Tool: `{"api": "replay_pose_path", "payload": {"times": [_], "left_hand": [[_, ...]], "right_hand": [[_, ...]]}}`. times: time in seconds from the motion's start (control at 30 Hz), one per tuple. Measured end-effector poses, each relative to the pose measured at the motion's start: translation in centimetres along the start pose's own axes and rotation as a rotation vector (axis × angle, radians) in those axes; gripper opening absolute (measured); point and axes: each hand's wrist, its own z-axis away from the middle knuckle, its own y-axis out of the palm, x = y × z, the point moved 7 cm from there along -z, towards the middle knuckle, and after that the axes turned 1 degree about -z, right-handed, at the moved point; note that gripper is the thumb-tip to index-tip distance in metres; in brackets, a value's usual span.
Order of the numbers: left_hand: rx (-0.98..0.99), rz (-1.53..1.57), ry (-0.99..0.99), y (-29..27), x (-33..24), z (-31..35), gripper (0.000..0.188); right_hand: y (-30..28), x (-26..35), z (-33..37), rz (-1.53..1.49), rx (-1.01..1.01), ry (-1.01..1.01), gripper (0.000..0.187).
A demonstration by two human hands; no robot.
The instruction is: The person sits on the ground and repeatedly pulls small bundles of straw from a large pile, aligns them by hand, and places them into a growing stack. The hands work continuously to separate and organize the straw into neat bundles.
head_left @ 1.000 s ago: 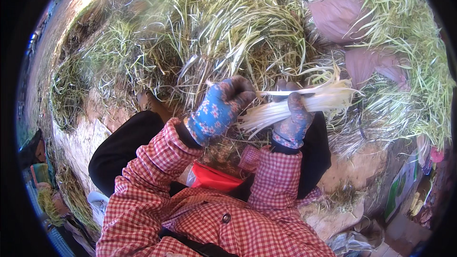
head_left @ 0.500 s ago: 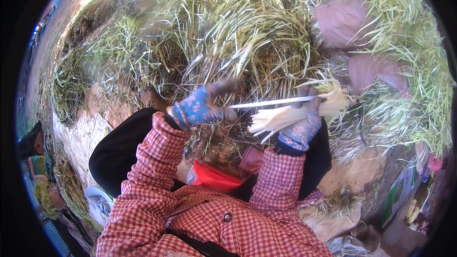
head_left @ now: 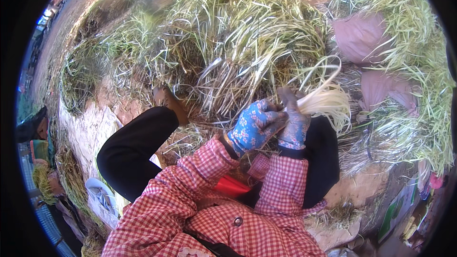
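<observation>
My right hand (head_left: 293, 126), in a blue flowered glove with dark fingertips, is closed around a bunch of pale chives (head_left: 326, 103). Their thin whitish-yellow leaves fan out to the right, and one loops up above the rest. My left hand (head_left: 254, 126), gloved alike, meets the right one at the bunch's other end. Its fingers are curled there, hiding the white stalk ends. Just beyond both hands lies a large heap of long green and yellowish chives (head_left: 266, 43).
More pale green chives (head_left: 414, 33) are piled at the right, beside pinkish-brown cloth (head_left: 362, 38). My bent leg in black trousers (head_left: 138, 147) is at left. A red object (head_left: 232, 186) shows between my arms. A grey-blue slipper-like thing (head_left: 100, 195) lies lower left.
My left hand has moved right, from drawing out a single white stalk to the bunch in my right hand. Its fingers, spread before, are now curled. The single stalk no longer shows separately.
</observation>
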Motion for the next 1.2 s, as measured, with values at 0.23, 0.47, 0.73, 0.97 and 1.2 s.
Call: {"api": "replay_pose_path", "payload": {"times": [0.23, 0.47, 0.73, 0.97, 1.2], "left_hand": [[-0.337, 0.123, -0.684, -6.4, 16.4, 0.9, 0.019], [0.085, -0.467, -0.406, -4.7, 16.4, -5.8, 0.027], [-0.781, 0.241, -0.589, -13.7, 15.7, 3.5, 0.046], [-0.355, -0.209, -0.336, -5.0, 14.0, 0.3, 0.035], [-0.33, 0.09, -0.639, -1.1, 15.8, -0.5, 0.014]], "right_hand": [[2.7, 3.4, 1.2, -0.289, 0.305, -0.154, 0.025], [2.2, 2.7, 1.4, -0.163, 0.139, -0.118, 0.039], [2.1, 3.6, 1.9, -0.264, 0.175, -0.124, 0.032], [1.7, 1.4, 1.6, -0.113, -0.013, -0.034, 0.03], [-0.4, 1.3, 0.5, 0.013, -0.169, -0.114, 0.032]]}}
